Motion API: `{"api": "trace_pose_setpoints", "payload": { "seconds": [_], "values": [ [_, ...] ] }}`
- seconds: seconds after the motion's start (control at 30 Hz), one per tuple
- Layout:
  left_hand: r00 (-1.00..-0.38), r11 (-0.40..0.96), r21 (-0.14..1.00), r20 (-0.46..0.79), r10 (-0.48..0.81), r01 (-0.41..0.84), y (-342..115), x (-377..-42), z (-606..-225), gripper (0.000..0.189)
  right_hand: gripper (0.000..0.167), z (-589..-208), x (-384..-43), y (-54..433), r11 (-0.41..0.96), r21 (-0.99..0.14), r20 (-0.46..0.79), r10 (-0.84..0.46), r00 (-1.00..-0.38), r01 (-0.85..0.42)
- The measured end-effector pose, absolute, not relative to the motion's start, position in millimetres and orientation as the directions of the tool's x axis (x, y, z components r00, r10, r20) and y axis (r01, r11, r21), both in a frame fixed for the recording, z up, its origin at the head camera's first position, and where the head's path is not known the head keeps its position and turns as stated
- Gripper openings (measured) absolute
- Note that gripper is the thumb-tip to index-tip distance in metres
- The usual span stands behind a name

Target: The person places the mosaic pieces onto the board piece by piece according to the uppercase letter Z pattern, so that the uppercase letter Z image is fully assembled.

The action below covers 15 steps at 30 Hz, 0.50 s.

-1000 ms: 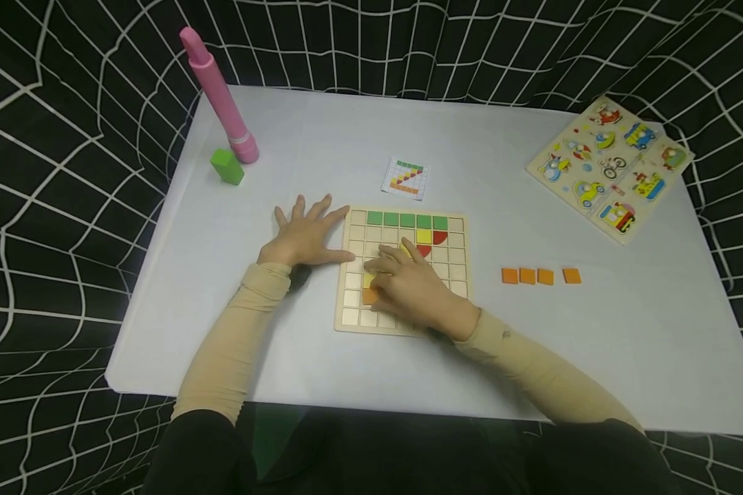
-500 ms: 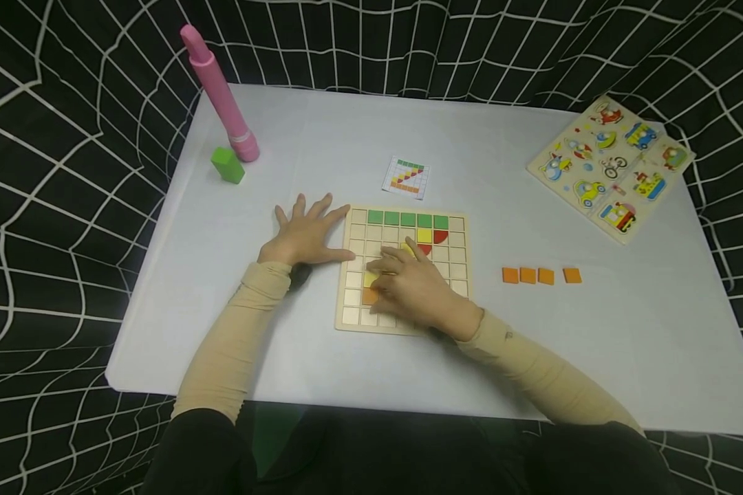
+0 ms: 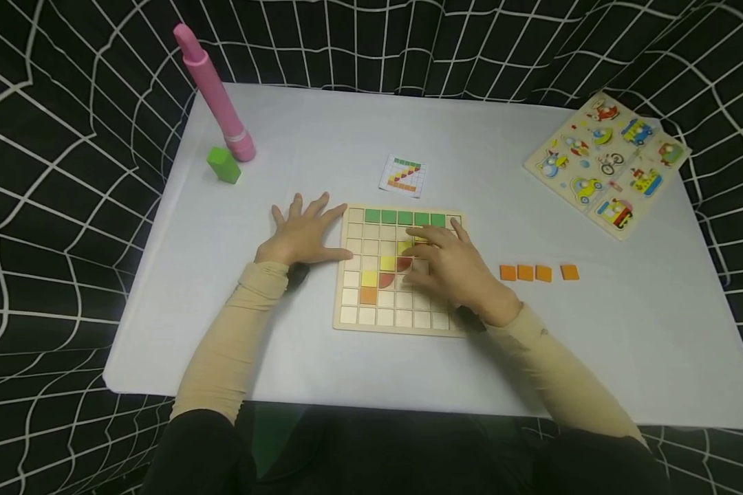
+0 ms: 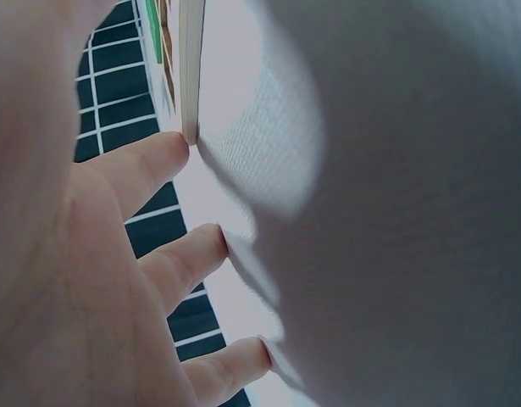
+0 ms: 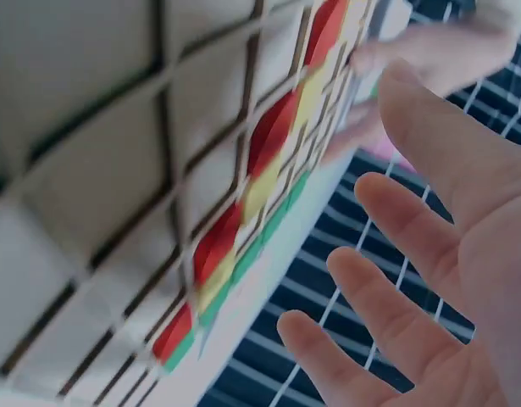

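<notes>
A square wooden grid board (image 3: pixel 402 331) lies on the white table. Green tiles (image 3: pixel 405 218) line its top row. Below them, yellow squares (image 3: pixel 369 278) and red quarter-round pieces (image 3: pixel 386 280) step diagonally down to one orange tile (image 3: pixel 368 295) at lower left. My left hand (image 3: pixel 303 237) is spread on the table, thumb and index fingertip at the board's left edge; the left wrist view shows a fingertip touching that edge. My right hand (image 3: pixel 455 268) hovers over the board's right half, hiding some pieces. In the right wrist view its fingers (image 5: pixel 396 297) are spread apart, holding nothing.
Several loose orange tiles (image 3: pixel 525 273) lie in a row right of the board. A printed pattern card (image 3: pixel 403 177) sits behind it. A picture puzzle board (image 3: pixel 609 165) lies at back right; a pink lipstick-shaped tube (image 3: pixel 215 96) and green block (image 3: pixel 224 165) stand at back left.
My right hand has left the orange tile at lower left and moved right across the board, uncovering the lower red and yellow pieces. My left hand keeps its place.
</notes>
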<state>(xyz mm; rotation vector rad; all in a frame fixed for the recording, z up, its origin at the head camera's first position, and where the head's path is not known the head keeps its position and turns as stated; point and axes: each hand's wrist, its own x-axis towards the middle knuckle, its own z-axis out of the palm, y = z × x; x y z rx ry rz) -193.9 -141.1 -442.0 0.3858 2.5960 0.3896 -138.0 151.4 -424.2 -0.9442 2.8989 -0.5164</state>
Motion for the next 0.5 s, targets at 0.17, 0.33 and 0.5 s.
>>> {"api": "trace_pose_setpoints", "payload": {
  "seconds": [0.17,0.33,0.5],
  "values": [
    [-0.845,0.92,0.338,-0.417,0.335,0.198,-141,-193,-443,0.1,0.041,-424,-141,177,0.789,-0.34,0.056,-0.526,-0.849,-0.512],
    [-0.845,0.918,0.342,-0.413,0.339,0.202,-141,-191,-443,0.1,0.048,-424,-141,211,0.836,-0.337,0.001,-0.459,-0.888,-0.433],
    [-0.848,0.917,0.342,-0.405,0.342,0.206,-142,-191,-441,0.099,0.049,-420,-138,242,0.87,-0.318,-0.029,-0.406,-0.913,-0.376]
  ]
}}
